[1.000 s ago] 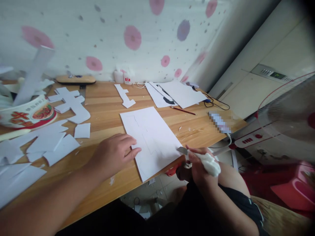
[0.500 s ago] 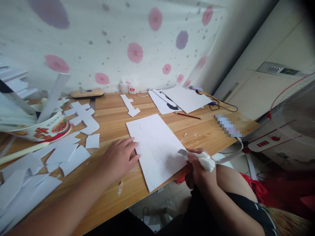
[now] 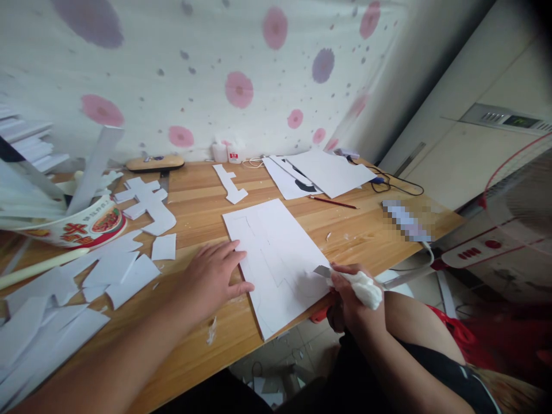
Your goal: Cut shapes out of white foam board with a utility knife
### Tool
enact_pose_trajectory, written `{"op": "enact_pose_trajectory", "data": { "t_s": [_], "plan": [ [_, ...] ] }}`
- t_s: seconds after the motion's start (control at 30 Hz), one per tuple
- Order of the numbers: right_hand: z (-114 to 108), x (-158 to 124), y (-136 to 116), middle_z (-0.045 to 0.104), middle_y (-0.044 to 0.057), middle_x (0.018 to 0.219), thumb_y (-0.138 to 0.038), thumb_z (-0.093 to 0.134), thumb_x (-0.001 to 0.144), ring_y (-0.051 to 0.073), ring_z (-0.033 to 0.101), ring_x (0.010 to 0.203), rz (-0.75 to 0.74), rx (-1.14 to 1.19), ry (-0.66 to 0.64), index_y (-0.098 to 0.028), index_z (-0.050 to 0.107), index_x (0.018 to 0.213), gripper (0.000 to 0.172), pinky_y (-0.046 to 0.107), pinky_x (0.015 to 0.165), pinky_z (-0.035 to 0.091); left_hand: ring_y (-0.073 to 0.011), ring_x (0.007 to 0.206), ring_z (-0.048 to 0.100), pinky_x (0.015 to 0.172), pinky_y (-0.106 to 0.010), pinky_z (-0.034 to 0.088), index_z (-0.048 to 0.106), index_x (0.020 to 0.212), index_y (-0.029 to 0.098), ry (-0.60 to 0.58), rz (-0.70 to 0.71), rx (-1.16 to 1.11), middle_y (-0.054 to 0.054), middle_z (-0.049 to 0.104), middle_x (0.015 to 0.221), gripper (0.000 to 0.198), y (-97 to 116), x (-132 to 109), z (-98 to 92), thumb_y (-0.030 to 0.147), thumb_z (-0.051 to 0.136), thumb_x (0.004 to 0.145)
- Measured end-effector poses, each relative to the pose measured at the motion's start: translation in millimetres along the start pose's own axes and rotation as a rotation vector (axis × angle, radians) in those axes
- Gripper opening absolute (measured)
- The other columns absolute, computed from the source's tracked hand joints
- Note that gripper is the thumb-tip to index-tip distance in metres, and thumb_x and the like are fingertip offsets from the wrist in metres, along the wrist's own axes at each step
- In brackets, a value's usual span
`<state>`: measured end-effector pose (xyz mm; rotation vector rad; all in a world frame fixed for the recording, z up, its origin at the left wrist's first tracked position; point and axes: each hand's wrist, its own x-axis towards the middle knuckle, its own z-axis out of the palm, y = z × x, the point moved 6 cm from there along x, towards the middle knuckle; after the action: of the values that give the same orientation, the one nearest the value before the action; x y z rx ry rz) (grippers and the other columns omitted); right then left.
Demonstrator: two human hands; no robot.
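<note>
A white sheet (image 3: 276, 253) with faint drawn outlines lies on the wooden table (image 3: 198, 195), its near corner over the front edge. My left hand (image 3: 213, 276) rests flat on the table, fingers spread, touching the sheet's left edge. My right hand (image 3: 351, 293) is closed on a utility knife (image 3: 323, 271); a white cloth wraps the hand. The blade tip lies on the sheet's right edge, and a red part of the knife shows below the table edge.
Cut white pieces (image 3: 107, 270) cover the left of the table, beside a printed paper bowl (image 3: 81, 227) holding strips. A cross-shaped cutout (image 3: 144, 201), a small cutout (image 3: 230, 184), glue bottles (image 3: 228, 152), more sheets (image 3: 319, 172), a pencil (image 3: 334, 202) and a fan (image 3: 517, 213) surround the sheet.
The view shifted slightly. My left hand slid a little toward the sheet's left edge. My right hand kept the knife at the sheet's right edge.
</note>
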<state>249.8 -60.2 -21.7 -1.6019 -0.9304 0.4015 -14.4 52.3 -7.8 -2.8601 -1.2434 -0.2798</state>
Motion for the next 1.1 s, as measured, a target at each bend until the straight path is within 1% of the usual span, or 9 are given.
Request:
{"op": "enact_pose_trajectory", "data": {
  "t_s": [0.1,0.27,0.43,0.67,0.77,0.9,1.0,1.1],
  "plan": [
    [-0.2,-0.7,-3.2,0.075,0.009,0.086,-0.044,0.068,0.072,0.028,0.070,0.090,-0.012,-0.002,0.006,-0.021,0.068,0.078,0.025,0.037,0.072,0.053,-0.0331,0.124,0.051,0.103,-0.049,0.039,0.062,0.122,0.016,-0.011,-0.005,-0.006,-0.017,0.054,0.138,0.065,-0.2,0.2,0.5,0.065,0.055,0.080],
    [0.0,-0.6,-1.3,0.075,0.009,0.088,-0.044,0.069,0.073,0.028,0.070,0.091,-0.014,-0.007,-0.009,-0.021,0.068,0.079,0.024,0.037,0.072,0.053,-0.0326,0.126,0.050,0.104,-0.047,0.039,0.061,0.123,0.016,-0.040,-0.031,-0.023,-0.017,0.052,0.141,0.065,-1.2,0.9,3.3,0.063,0.058,0.079],
    [0.5,-1.1,0.4,0.075,0.008,0.086,-0.042,0.068,0.073,0.029,0.069,0.093,-0.011,-0.017,-0.014,-0.021,0.068,0.079,0.022,0.038,0.074,0.053,-0.0335,0.126,0.050,0.103,-0.048,0.039,0.061,0.123,0.014,-0.012,-0.012,-0.038,-0.018,0.052,0.140,0.066,-0.3,0.9,3.6,0.063,0.057,0.080],
    [2.0,-2.6,-0.6,0.074,0.008,0.086,-0.042,0.068,0.074,0.029,0.068,0.096,0.010,0.004,-0.034,-0.021,0.068,0.080,0.022,0.039,0.072,0.054,-0.0341,0.127,0.049,0.104,-0.049,0.038,0.061,0.123,0.015,-0.054,-0.037,-0.043,-0.018,0.051,0.141,0.064,-0.6,0.5,2.7,0.061,0.060,0.079],
    [2.2,-2.7,-1.6,0.074,0.008,0.085,-0.041,0.067,0.074,0.029,0.068,0.097,0.003,0.009,-0.032,-0.021,0.068,0.079,0.021,0.039,0.072,0.053,-0.0344,0.127,0.049,0.104,-0.049,0.038,0.061,0.123,0.014,-0.044,-0.034,-0.052,-0.018,0.051,0.141,0.065,-0.6,0.7,2.8,0.061,0.060,0.079],
    [1.3,-2.4,-3.9,0.074,0.009,0.089,-0.041,0.068,0.073,0.028,0.069,0.092,-0.020,0.003,-0.003,-0.021,0.068,0.078,0.020,0.038,0.070,0.054,-0.0337,0.127,0.049,0.103,-0.049,0.039,0.061,0.124,0.014,-0.045,-0.036,-0.056,-0.018,0.050,0.142,0.065,-0.9,1.0,4.0,0.061,0.060,0.079],
    [2.3,-2.7,-3.4,0.074,0.008,0.086,-0.041,0.068,0.073,0.028,0.069,0.093,-0.015,0.007,-0.002,-0.021,0.068,0.078,0.020,0.039,0.073,0.054,-0.0322,0.127,0.050,0.104,-0.047,0.039,0.061,0.123,0.016,-0.037,-0.033,-0.040,-0.017,0.051,0.141,0.064,-1.5,0.8,3.6,0.062,0.059,0.079],
    [2.5,-3.1,-0.1,0.074,0.007,0.083,-0.041,0.068,0.073,0.028,0.069,0.095,-0.018,0.001,-0.007,-0.022,0.067,0.077,0.020,0.038,0.074,0.053,-0.0326,0.126,0.050,0.105,-0.047,0.037,0.062,0.122,0.016,-0.020,-0.018,-0.053,-0.017,0.052,0.140,0.063,-1.6,0.1,4.1,0.063,0.058,0.079]
  ]
}}
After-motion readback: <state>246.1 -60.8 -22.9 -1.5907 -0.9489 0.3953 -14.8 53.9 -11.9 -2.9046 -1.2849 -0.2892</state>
